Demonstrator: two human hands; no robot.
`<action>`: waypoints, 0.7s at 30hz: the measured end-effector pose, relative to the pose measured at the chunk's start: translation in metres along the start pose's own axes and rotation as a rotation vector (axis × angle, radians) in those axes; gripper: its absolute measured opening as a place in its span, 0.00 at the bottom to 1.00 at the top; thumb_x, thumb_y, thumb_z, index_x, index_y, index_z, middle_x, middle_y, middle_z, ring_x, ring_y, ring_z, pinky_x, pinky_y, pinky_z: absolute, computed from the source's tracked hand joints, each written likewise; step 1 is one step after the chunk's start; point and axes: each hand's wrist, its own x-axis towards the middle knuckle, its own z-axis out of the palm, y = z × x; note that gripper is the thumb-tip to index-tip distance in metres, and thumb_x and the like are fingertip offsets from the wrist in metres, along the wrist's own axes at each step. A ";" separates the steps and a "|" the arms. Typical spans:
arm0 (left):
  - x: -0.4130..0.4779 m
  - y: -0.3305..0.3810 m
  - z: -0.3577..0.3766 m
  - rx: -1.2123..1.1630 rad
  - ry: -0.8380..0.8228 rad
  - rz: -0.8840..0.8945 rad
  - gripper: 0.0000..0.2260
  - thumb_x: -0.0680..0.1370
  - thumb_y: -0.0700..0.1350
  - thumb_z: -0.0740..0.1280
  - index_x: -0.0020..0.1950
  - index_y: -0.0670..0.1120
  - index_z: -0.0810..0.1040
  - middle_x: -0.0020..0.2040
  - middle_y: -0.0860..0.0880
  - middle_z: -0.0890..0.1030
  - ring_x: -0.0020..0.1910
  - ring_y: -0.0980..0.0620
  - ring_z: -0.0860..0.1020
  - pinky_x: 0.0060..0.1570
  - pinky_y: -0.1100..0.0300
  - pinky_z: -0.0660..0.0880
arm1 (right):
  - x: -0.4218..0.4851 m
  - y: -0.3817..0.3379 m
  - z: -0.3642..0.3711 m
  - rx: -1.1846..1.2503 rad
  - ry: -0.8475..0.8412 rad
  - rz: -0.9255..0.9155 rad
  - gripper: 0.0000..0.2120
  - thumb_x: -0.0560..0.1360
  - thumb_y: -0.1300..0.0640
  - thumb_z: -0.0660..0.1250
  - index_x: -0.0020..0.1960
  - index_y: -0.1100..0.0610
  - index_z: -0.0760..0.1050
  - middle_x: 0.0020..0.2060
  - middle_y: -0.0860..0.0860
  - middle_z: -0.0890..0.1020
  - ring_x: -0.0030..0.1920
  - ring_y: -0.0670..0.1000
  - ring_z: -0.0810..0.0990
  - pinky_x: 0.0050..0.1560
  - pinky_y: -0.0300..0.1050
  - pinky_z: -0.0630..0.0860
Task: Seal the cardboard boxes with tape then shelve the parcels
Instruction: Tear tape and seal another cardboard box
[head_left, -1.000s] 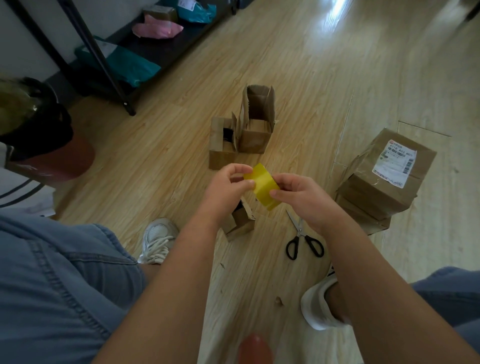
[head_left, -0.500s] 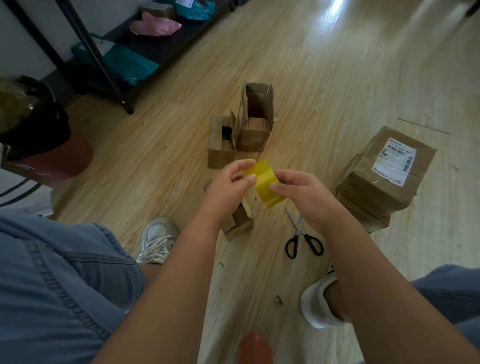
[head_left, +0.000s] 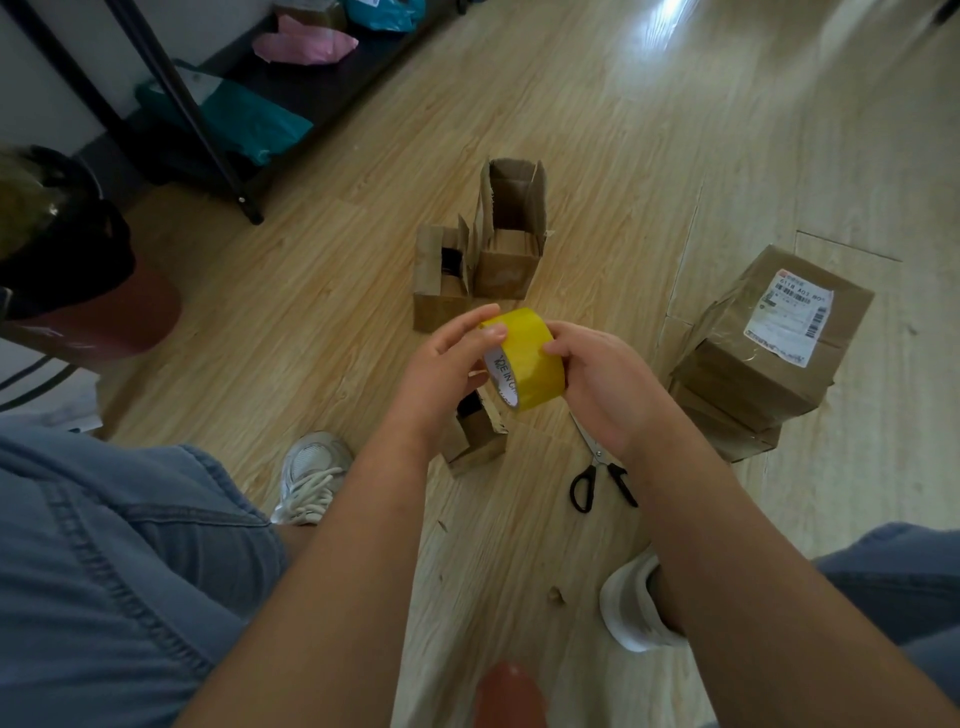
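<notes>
A yellow tape roll (head_left: 530, 358) is held above the floor between both hands. My left hand (head_left: 441, 371) pinches its left rim with fingertips on top. My right hand (head_left: 602, 384) grips its right side. Below them a small open cardboard box (head_left: 475, 439) stands on the floor, partly hidden by my left hand. Two more open boxes stand farther away, a tall one (head_left: 511, 234) and a lower one (head_left: 439, 280). A stack of sealed parcels (head_left: 769, 343) with a white label sits at the right.
Black-handled scissors (head_left: 597, 475) lie on the wooden floor under my right wrist. A black shelf rack (head_left: 223, 150) with teal and pink mailer bags stands at the upper left. My shoes (head_left: 311, 475) and denim-clad knees frame the floor space. A stool with a dark bag is at the left.
The tape roll has turned in my hands, so its white inner core now shows. Both hands stay at about the same place above the small box.
</notes>
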 end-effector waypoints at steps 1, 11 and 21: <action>-0.001 0.001 0.001 0.004 0.005 0.014 0.14 0.77 0.48 0.70 0.63 0.55 0.80 0.59 0.51 0.82 0.58 0.53 0.80 0.60 0.57 0.76 | -0.001 -0.001 0.002 -0.001 0.012 -0.003 0.18 0.78 0.58 0.60 0.63 0.61 0.78 0.61 0.64 0.79 0.64 0.64 0.76 0.69 0.64 0.69; -0.005 0.000 0.011 0.074 0.049 0.109 0.15 0.74 0.48 0.73 0.60 0.60 0.80 0.57 0.52 0.81 0.56 0.54 0.80 0.53 0.60 0.79 | -0.003 0.003 0.008 -0.073 0.157 -0.016 0.14 0.69 0.61 0.58 0.50 0.59 0.79 0.51 0.63 0.78 0.61 0.68 0.74 0.59 0.62 0.73; -0.006 0.001 0.012 0.101 0.068 0.139 0.16 0.75 0.49 0.73 0.62 0.59 0.80 0.54 0.54 0.81 0.53 0.57 0.81 0.47 0.66 0.77 | -0.006 -0.002 0.015 -0.122 0.204 -0.004 0.16 0.77 0.58 0.56 0.59 0.56 0.79 0.58 0.60 0.78 0.60 0.59 0.76 0.55 0.50 0.74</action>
